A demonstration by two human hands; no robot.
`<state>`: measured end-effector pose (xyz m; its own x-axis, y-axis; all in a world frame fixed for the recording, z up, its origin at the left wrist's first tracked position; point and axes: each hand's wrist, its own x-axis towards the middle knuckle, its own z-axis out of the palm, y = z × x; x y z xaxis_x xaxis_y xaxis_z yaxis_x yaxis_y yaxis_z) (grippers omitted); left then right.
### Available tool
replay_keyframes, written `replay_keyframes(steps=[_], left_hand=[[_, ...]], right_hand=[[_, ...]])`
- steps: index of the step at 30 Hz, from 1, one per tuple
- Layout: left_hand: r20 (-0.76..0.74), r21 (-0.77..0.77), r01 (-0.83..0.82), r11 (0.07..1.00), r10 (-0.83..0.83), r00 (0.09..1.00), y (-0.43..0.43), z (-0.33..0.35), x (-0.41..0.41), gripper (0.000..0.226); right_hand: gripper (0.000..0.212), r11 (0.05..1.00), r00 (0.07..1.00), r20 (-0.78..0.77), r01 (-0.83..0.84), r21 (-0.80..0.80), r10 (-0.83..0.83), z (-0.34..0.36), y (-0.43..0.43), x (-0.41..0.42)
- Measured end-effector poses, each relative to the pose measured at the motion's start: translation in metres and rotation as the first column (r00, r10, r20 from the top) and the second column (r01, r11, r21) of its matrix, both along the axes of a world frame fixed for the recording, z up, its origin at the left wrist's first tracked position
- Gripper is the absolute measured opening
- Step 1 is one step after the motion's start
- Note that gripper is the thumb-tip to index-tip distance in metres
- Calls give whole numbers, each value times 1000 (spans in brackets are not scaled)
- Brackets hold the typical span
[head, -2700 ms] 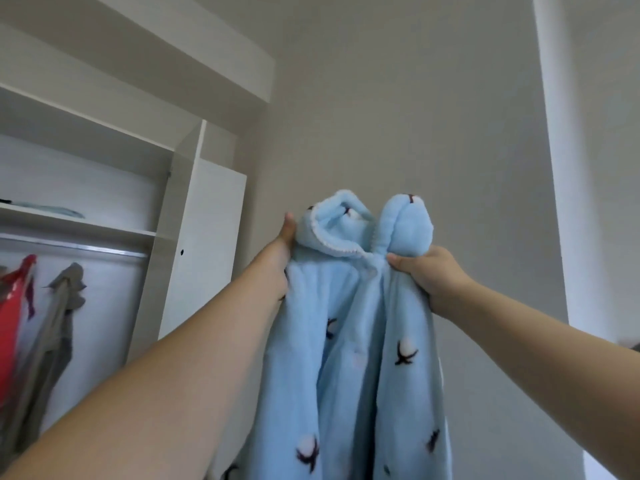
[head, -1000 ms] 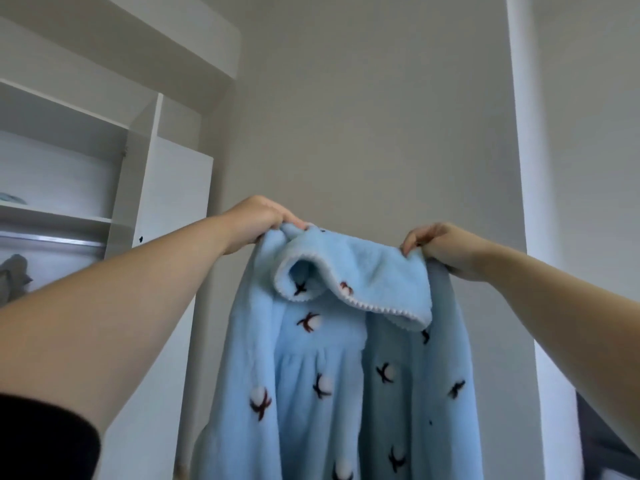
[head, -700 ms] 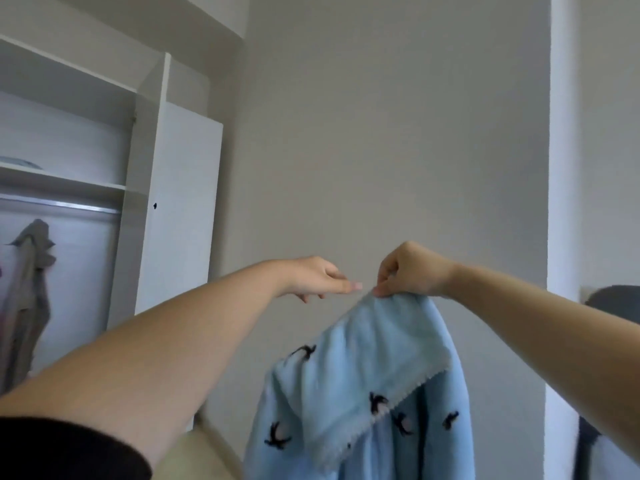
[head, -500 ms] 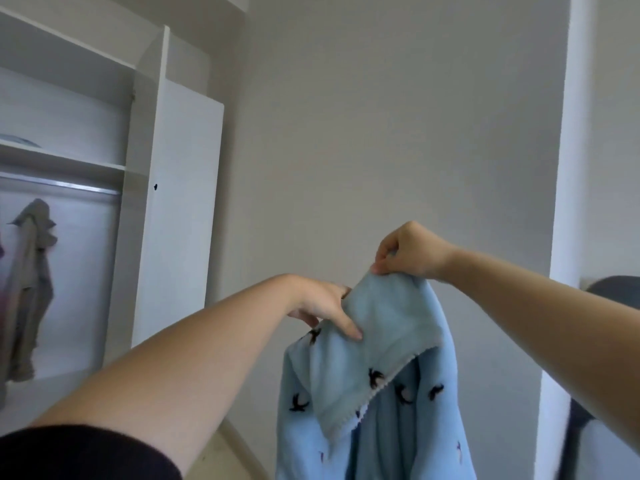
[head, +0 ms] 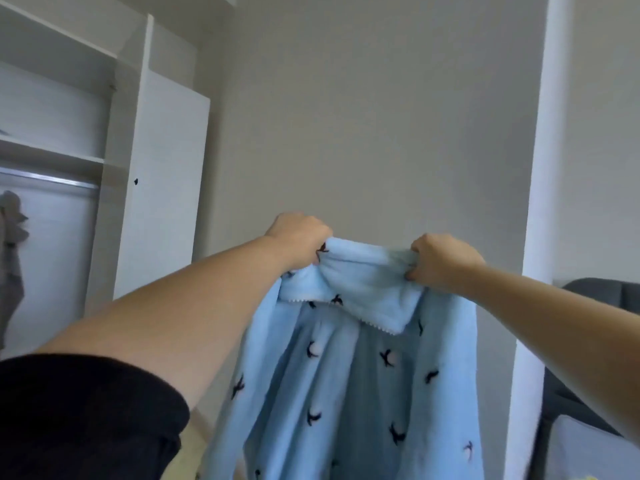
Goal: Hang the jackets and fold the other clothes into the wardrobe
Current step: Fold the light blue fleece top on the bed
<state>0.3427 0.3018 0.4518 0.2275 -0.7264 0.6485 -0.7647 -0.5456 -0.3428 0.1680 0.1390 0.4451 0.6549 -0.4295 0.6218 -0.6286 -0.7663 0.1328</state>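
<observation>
A black sleeve (head: 86, 417) is closest, on the left arm. Past it, the left hand (head: 299, 237) has its fingers curled tight around one top corner of the fluffy blue jacket (head: 353, 368). The right hand (head: 441, 259) grips the other top corner the same way, fingers bunched in the soft cloth. The hands are now well apart, one on each side of the jacket. The collar flap (head: 367, 299) is stretched out between them.

Half a second ago the right hand held the top alone, and the left hand was lower down, grabbing at the flap. Now both hands hold the top edge and the jacket hangs open and flat, with its little dark and white flowers showing. I think this means the jacket is spread out and ready for a hanger. No hanger is in view yet.

Farther off, to the left of the jacket, stands the white wardrobe (head: 162, 188) with its silver rail (head: 48, 178). A grey garment (head: 12, 258) already hangs there. To the right of the jacket, a dark chair (head: 602, 296) peeks in
</observation>
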Motion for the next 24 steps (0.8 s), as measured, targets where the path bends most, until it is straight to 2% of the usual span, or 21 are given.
replay_keyframes(steps=[2, 3, 4, 5, 7, 8, 9, 10, 12, 14, 16, 18, 20, 22, 24], left_hand=[[185, -232, 84, 969, -41, 982, 6, 29, 2, 16], [192, -345, 128, 930, -64, 979, 10, 41, 2, 18], [114, -407, 148, 901, -110, 987, 15, 50, 4, 18], [-31, -390, 147, 909, -172, 985, 19, 57, 5, 19], [-351, -155, 119, 981, -167, 921, 25, 62, 5, 31], [-426, -75, 109, 991, -131, 895, 28, 63, 5, 34], [-419, -69, 99, 993, -119, 900, 30, 65, 6, 36], [-367, -124, 90, 988, -130, 921, 31, 66, 8, 38], [-287, -417, 117, 902, -253, 924, 33, 64, 12, 38], [-360, -647, 136, 750, -458, 813, 35, 48, 17, 28], [-495, -666, 137, 733, -572, 654, 32, 23, 24, 23], [-562, -653, 136, 745, -597, 572, 27, 4, 28, 22], [-544, -693, 134, 708, -636, 547, 20, -3, 25, 22], [-547, -702, 120, 702, -639, 540, 13, -3, 20, 21], [-555, -710, 101, 697, -642, 529, 6, -1, 13, 23]], right_hand=[[23, 974, 976, 214, 1, -228, 50, 26, 0, -3], [24, 958, 949, 297, -17, -287, 106, 36, -1, -6], [24, 961, 932, 339, -38, -272, 132, 43, -2, -7], [23, 978, 935, 333, -57, -201, 123, 48, -2, -8], [14, 999, 987, 158, -14, -47, 21, 51, -1, -5], [11, 1000, 994, 106, 7, -25, -5, 50, -1, -3], [8, 999, 993, 121, 1, -35, 3, 48, -1, 0], [7, 998, 982, 184, -29, -60, 40, 45, 0, 2], [10, 988, 915, 378, -109, -105, 141, 36, -1, 2], [13, 981, 849, 497, -194, -17, 177, 31, -5, 0], [25, 941, 866, 480, -268, 205, 142, 29, -6, -2], [23, 877, 872, 478, -309, 368, 106, 24, -8, 0], [23, 784, 854, 517, -358, 508, 56, 18, -8, 2], [25, 621, 842, 538, -441, 648, 36, 10, -11, 0], [25, 399, 796, 604, -569, 719, 47, 7, -16, -5]])
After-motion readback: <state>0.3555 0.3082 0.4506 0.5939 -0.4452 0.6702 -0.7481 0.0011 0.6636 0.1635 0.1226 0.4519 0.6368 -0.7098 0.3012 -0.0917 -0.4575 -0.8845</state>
